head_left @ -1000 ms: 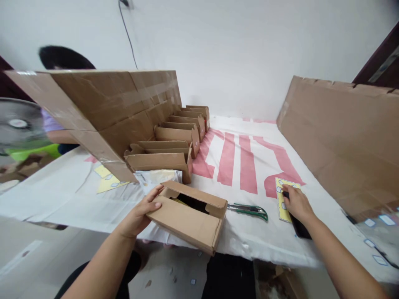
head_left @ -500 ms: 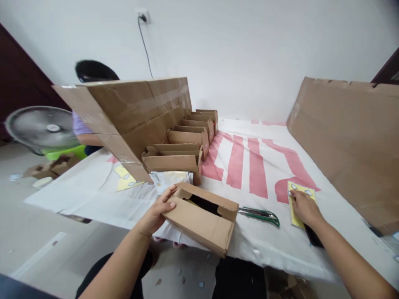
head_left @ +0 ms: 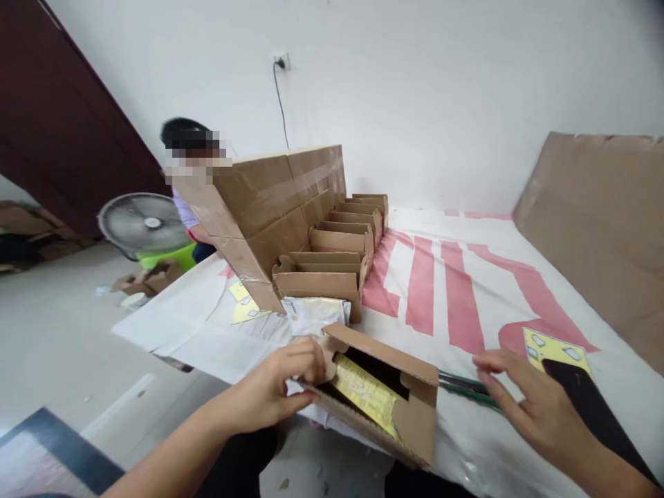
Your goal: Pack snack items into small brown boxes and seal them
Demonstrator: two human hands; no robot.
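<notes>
A small cardboard box lies tilted at the table's near edge, its top open. Inside it a yellow printed packet shows, partly covered by the side flaps. My left hand grips the left end of the box, fingers curled at the flap and thumb along the front wall. To the right of the box my right hand hovers open over the table, with nothing between its fingers. A green utility knife lies between the box and that hand. Beyond it are a yellow card and a flat black object, perhaps a phone.
Several open cardboard boxes stand in a row along a tall cardboard divider. A white plastic packet lies before them. Another cardboard panel rises at right. Left, a person sits behind the divider, near a fan.
My right hand has left the yellow card and moved toward the box, opening. The box has tipped, exposing the yellow packet inside. The camera view has swung left.
</notes>
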